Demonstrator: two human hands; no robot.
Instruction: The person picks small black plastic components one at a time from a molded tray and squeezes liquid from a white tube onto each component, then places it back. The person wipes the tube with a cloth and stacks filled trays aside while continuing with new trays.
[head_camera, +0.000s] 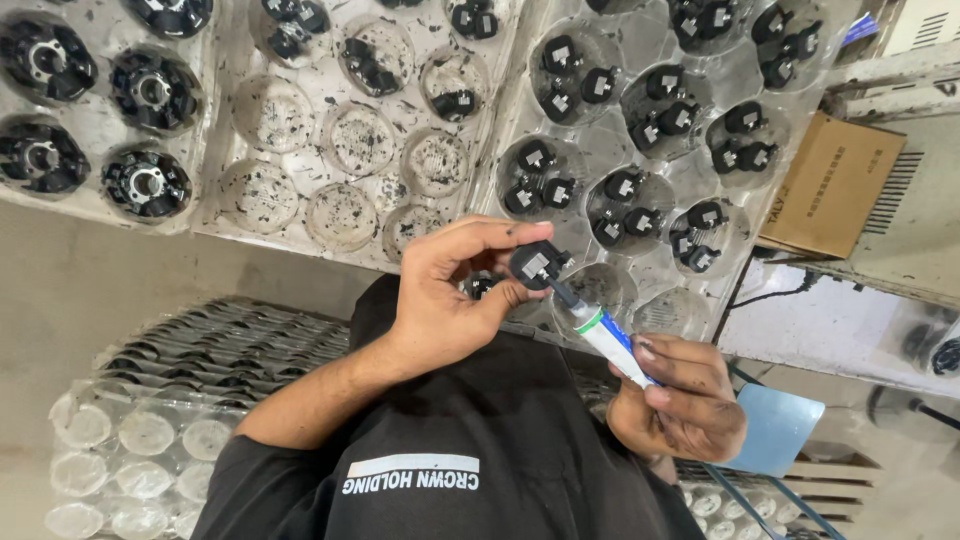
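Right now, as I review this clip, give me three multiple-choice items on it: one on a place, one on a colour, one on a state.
1. Where is the nozzle of the tube?
A. Against the small black part
B. Inside a tray cup
C. Resting on the cardboard box

2. What colour is the band behind the tube's nozzle?
A. Red
B. Green
C. Yellow

3. How are the cups at the near end of the middle clear tray?
A. Each packed with black parts
B. Covered by a lid
C. Mostly empty, with dark specks

Answers:
1. A, the left hand pinches the part and the nozzle tip meets it.
2. B, a green collar shows just above the right hand.
3. C, bare round cups show only dark residue.
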